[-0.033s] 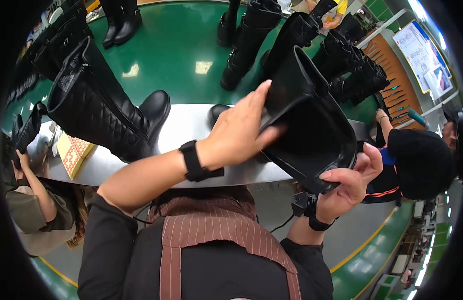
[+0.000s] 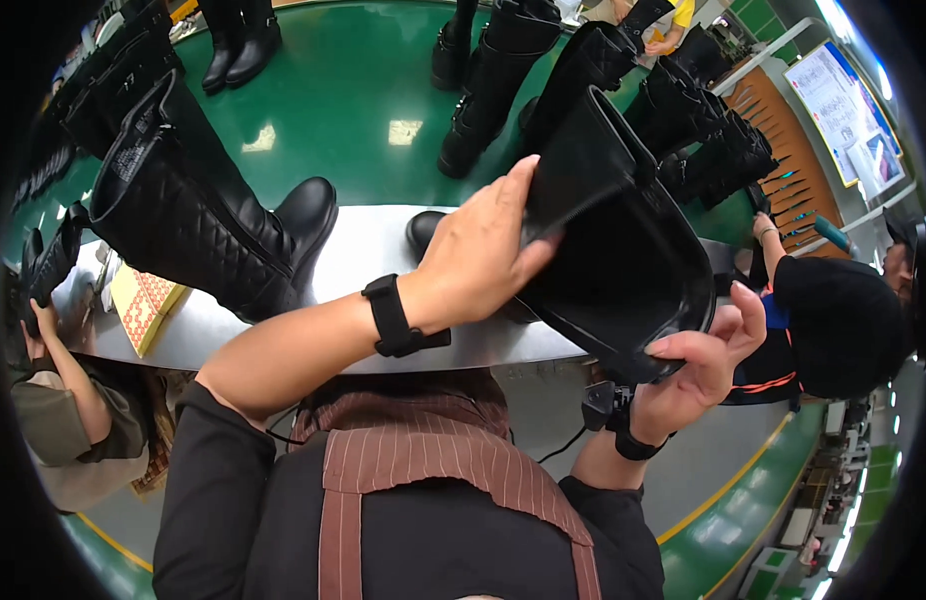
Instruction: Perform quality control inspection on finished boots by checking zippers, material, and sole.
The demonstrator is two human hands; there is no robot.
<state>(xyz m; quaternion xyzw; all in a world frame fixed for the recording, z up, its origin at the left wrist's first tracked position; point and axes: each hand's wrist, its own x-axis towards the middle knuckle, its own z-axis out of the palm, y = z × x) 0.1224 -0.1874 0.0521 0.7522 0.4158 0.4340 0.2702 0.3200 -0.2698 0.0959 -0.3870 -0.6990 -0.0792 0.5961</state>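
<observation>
Left hand (image 2: 478,245), outstretched, lies along the boot (image 2: 623,250); right hand (image 2: 708,350) pinches its rim (image 2: 623,362), the boot between them. Light, even pressure should hold it wide without creasing. Left of the left hand stands a quilted boot (image 2: 198,200).

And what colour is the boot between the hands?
The boot is black; the head view shows it best.

Print on a quilted boot (image 2: 198,205), left of the left hand (image 2: 478,250), and on a board (image 2: 845,125) beyond the right hand (image 2: 705,352) is illegible from here.
</observation>
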